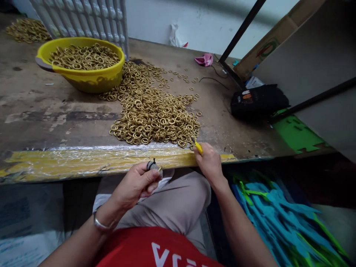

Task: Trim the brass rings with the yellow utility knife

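My left hand [141,181] is closed above my lap, a brass-coloured ring [160,168] pinched between thumb and forefinger. Grey wrapping with a black tie covers the tip of that forefinger. My right hand [210,163] is wrapped round a small tool with a yellow handle [198,148]; its thin dark tip points at the near right edge of the ring pile, and its exact kind is unclear. A large heap of brass-coloured rings [158,115] spreads over the table just beyond both hands.
A yellow basin [91,79] full of rings stands at the back left beside a ribbed silvery panel [86,18]. A black bag [258,100] lies at the right near a dark metal frame. Yellow tape [83,163] covers the table's front edge. Blue and green strips [278,211] lie below right.
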`<state>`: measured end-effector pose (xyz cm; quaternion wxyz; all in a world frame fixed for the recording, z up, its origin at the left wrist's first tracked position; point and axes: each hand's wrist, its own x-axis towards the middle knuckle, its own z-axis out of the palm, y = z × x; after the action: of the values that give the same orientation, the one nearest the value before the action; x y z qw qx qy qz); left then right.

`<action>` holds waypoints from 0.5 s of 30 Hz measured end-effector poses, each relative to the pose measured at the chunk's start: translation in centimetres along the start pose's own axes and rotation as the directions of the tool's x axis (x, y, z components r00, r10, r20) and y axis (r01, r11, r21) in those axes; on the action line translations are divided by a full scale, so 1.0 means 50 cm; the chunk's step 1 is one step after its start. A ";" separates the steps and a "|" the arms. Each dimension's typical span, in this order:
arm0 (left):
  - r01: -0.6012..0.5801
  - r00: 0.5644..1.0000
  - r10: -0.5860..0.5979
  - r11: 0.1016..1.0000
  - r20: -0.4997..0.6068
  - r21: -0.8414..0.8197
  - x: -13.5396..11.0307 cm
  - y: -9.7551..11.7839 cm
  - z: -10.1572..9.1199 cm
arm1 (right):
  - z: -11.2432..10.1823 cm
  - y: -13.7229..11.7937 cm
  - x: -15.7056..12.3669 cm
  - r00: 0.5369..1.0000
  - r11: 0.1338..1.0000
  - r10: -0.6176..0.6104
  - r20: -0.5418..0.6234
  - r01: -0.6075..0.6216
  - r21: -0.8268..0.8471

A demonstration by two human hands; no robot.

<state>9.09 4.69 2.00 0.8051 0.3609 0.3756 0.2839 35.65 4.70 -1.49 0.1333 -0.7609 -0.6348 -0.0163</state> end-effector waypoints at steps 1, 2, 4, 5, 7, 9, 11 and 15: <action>0.006 1.000 -0.006 1.000 -0.012 -0.015 0.011 -0.006 -0.003 | 0.002 0.002 0.005 1.000 1.000 0.008 -0.017 -0.008 0.012; 0.008 1.000 -0.008 1.000 -0.021 -0.019 0.020 -0.010 -0.005 | 0.005 0.001 0.009 0.999 1.000 0.021 -0.025 -0.021 0.017; -0.008 0.999 0.007 1.000 -0.039 -0.025 0.032 -0.015 -0.009 | 0.010 -0.007 0.019 0.999 0.999 0.039 -0.025 -0.038 0.014; -0.025 0.998 0.023 0.999 -0.052 -0.038 0.034 -0.016 -0.010 | 0.012 -0.011 0.024 0.999 0.999 0.037 -0.018 -0.037 0.006; -0.051 0.997 0.047 0.995 -0.055 -0.087 0.034 -0.015 -0.013 | 0.017 -0.017 0.035 1.000 1.000 0.018 0.016 -0.018 -0.018; -0.035 0.999 0.031 0.987 -0.023 -0.159 0.033 -0.014 -0.017 | 0.016 -0.022 0.045 0.999 1.000 0.007 0.048 -0.006 -0.012; 0.013 1.000 -0.008 0.974 0.026 -0.226 0.033 -0.015 -0.021 | 0.008 -0.029 0.050 1.000 0.994 0.012 0.020 -0.014 0.108; 0.045 0.999 -0.041 0.970 0.019 -0.239 0.041 -0.021 -0.020 | -0.019 -0.071 0.026 0.986 0.657 0.121 0.111 -0.163 0.736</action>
<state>9.61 5.95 -0.11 0.8512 0.2550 0.3408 0.3070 32.57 6.29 0.33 0.4154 -0.6882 -0.5283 0.2734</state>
